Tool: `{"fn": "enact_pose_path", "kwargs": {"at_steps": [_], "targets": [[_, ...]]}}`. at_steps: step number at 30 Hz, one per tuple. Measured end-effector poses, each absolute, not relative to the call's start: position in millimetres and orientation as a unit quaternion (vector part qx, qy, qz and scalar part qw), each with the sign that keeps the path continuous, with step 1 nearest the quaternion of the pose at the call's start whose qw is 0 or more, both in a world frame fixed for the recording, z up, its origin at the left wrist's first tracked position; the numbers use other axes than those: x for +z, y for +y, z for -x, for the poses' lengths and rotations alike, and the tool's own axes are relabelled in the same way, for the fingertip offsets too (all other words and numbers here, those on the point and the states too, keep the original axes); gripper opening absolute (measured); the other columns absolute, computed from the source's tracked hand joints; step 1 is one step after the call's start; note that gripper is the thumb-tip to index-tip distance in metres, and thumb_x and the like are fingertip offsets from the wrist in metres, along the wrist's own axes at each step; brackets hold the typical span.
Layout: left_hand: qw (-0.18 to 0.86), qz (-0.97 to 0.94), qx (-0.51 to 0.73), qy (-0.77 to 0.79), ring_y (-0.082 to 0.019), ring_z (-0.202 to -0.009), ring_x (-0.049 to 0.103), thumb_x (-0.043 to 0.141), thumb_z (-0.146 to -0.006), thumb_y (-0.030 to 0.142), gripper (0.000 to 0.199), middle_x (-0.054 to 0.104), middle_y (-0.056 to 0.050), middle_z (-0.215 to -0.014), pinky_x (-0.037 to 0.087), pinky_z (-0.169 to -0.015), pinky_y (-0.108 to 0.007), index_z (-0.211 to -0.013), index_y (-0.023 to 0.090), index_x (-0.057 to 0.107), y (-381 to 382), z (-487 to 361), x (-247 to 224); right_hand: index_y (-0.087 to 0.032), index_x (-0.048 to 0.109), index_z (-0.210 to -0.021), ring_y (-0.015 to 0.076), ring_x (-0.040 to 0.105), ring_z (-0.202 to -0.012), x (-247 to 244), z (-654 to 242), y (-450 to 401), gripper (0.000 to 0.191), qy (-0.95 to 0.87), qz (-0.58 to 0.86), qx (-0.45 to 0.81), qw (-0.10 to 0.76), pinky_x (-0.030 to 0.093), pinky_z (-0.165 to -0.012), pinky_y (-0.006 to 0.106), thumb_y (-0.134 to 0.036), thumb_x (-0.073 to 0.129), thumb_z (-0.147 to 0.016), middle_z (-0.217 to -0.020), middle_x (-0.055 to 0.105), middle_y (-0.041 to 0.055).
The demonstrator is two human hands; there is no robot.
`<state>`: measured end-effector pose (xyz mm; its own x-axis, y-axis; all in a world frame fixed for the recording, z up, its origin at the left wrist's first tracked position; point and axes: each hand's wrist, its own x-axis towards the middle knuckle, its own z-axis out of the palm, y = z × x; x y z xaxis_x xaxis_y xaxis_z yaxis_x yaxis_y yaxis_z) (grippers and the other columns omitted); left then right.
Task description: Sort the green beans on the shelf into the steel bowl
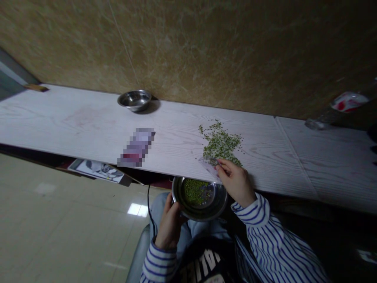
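Note:
My left hand grips the left rim of a steel bowl, which is under the table's front edge above my lap. Green beans cover part of the bowl's bottom. With its fingers pinched, my right hand holds a thin, clear plastic piece at the table edge, over the bowl's back rim. Loose green beans lie spread on the white table, just beyond my right fingers.
Another steel bowl stands near the wall at the back left. A blurred-out flat object lies left of the beans. A clear bottle is at the far right. Below the table's left front edge, a drawer juts out.

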<state>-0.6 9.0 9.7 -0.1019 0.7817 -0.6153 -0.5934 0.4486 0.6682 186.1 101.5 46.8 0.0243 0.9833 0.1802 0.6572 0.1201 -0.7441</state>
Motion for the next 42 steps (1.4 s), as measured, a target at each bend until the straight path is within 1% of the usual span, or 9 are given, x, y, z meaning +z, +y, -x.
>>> {"fn": "enact_pose_path", "kwargs": {"at_steps": [3, 9, 15, 21, 27, 30, 35, 38, 42], "targets": [[0.658, -0.09, 0.522, 0.535, -0.014, -0.075, 0.052, 0.056, -0.068, 0.018, 0.052, 0.058, -0.002, -0.097, 0.045, -0.06, -0.026, -0.119, 0.028, 0.05, 10.6, 6.5, 9.6, -0.022, 0.062, -0.108, 0.0205, 0.069, -0.082, 46.2, -180.0, 106.9, 0.028, -0.656, 0.637, 0.211, 0.344, 0.056, -0.068, 0.03, -0.032, 0.051, -0.084, -0.09, 0.073, 0.0057], [0.64, -0.088, 0.538, 0.541, -0.015, -0.08, 0.053, 0.059, -0.067, 0.021, 0.049, 0.06, -0.003, -0.097, 0.045, -0.062, -0.026, -0.115, 0.027, 0.053, 12.8, 20.9, 13.6, -0.023, 0.063, -0.108, 0.0195, 0.069, -0.08, 48.4, -168.3, 122.0, 0.028, -0.666, 0.637, 0.2, 0.331, 0.055, -0.066, 0.029, -0.031, 0.05, -0.084, -0.089, 0.073, 0.0045], [0.622, -0.074, 0.551, 0.551, -0.016, -0.08, 0.054, 0.059, -0.065, 0.02, 0.053, 0.06, -0.003, -0.098, 0.045, -0.062, -0.026, -0.117, 0.028, 0.053, 15.3, 34.5, 13.6, -0.025, 0.064, -0.108, 0.0177, 0.069, -0.079, 57.0, -155.9, 125.8, 0.028, -0.703, 0.609, 0.211, 0.301, 0.055, -0.068, 0.028, -0.031, 0.05, -0.084, -0.093, 0.073, 0.0028], [0.631, -0.069, 0.553, 0.54, -0.014, -0.077, 0.053, 0.057, -0.064, 0.017, 0.061, 0.06, -0.002, -0.095, 0.045, -0.065, -0.026, -0.124, 0.03, 0.049, 12.2, 40.4, 9.4, -0.024, 0.067, -0.104, 0.0162, 0.068, -0.083, 66.6, -146.1, 118.4, 0.026, -0.73, 0.566, 0.262, 0.281, 0.054, -0.073, 0.026, -0.028, 0.053, -0.083, -0.093, 0.073, 0.0027], [0.628, -0.069, 0.555, 0.541, -0.013, -0.073, 0.052, 0.058, -0.064, 0.017, 0.06, 0.059, -0.002, -0.09, 0.045, -0.064, -0.026, -0.122, 0.029, 0.049, 5.5, 33.3, 15.1, -0.024, 0.067, -0.102, 0.0158, 0.068, -0.084, 65.5, -150.9, 105.3, 0.024, -0.734, 0.52, 0.326, 0.291, 0.054, -0.076, 0.027, -0.027, 0.054, -0.082, -0.093, 0.072, 0.0021], [0.635, -0.076, 0.548, 0.539, -0.014, -0.075, 0.053, 0.058, -0.065, 0.019, 0.054, 0.059, -0.002, -0.093, 0.045, -0.063, -0.026, -0.118, 0.028, 0.051, -0.7, 29.3, 13.7, -0.023, 0.067, -0.103, 0.0169, 0.068, -0.083, 61.4, -160.4, 100.3, 0.025, -0.713, 0.531, 0.335, 0.312, 0.055, -0.074, 0.028, -0.028, 0.055, -0.082, -0.092, 0.072, 0.0034], [0.644, -0.093, 0.532, 0.541, -0.013, -0.071, 0.049, 0.055, -0.066, 0.018, 0.044, 0.057, 0.0, -0.086, 0.044, -0.06, -0.025, -0.109, 0.026, 0.054, -9.8, 17.0, 14.4, -0.022, 0.066, -0.104, 0.0174, 0.068, -0.082, 58.0, -179.6, 89.0, 0.026, -0.688, 0.555, 0.329, 0.332, 0.056, -0.074, 0.029, -0.031, 0.055, -0.082, -0.092, 0.072, 0.0046], [0.633, -0.087, 0.537, 0.551, -0.014, -0.073, 0.051, 0.057, -0.067, 0.021, 0.049, 0.057, -0.001, -0.089, 0.044, -0.06, -0.026, -0.115, 0.027, 0.05, -14.6, 7.3, 21.6, -0.022, 0.066, -0.105, 0.0176, 0.068, -0.083, 60.0, -190.6, 80.1, 0.026, -0.684, 0.562, 0.325, 0.333, 0.055, -0.076, 0.03, -0.031, 0.054, -0.082, -0.092, 0.072, 0.0046], [0.632, -0.104, 0.522, 0.564, -0.014, -0.071, 0.052, 0.058, -0.066, 0.024, 0.055, 0.057, -0.002, -0.088, 0.043, -0.059, -0.026, -0.12, 0.027, 0.049, -19.7, -2.0, 29.7, -0.021, 0.065, -0.105, 0.0178, 0.068, -0.083, 61.5, -204.9, 73.0, 0.027, -0.676, 0.564, 0.324, 0.346, 0.055, -0.076, 0.031, -0.03, 0.054, -0.082, -0.092, 0.072, 0.0056]]}}
